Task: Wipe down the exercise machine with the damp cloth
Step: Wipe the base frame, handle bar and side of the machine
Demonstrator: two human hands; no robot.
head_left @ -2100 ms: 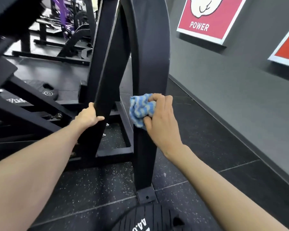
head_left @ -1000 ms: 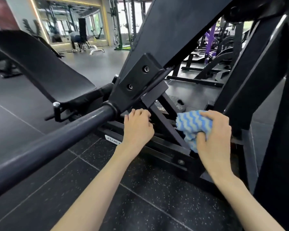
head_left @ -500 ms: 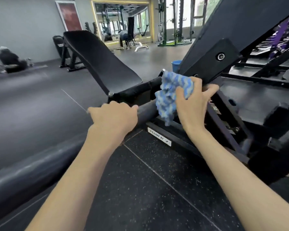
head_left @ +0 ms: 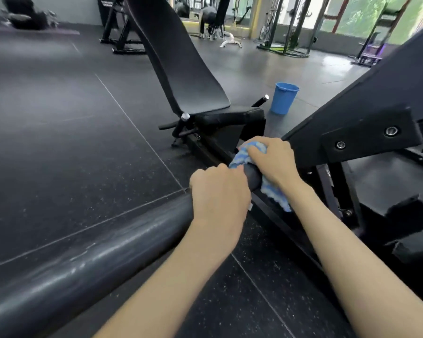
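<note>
A thick black round bar of the exercise machine runs from the lower left up to the middle. My left hand is wrapped around the bar from above. Just beyond it, my right hand presses the blue-and-white striped cloth around the bar's far stretch, with cloth showing above and hanging below the hand. The machine's black angled frame plate with two bolts rises at the right. Its padded seat and backrest stand behind the hands.
A blue bucket stands on the dark rubber floor beyond the seat. Black frame beams and steps fill the lower right. Other gym racks, benches and a mirror line the far side of the room.
My view swung from the upright post to the long bar. My left hand gripped the bar; my right hand brought the cloth down off the bolted plate and closed it around the bar.
</note>
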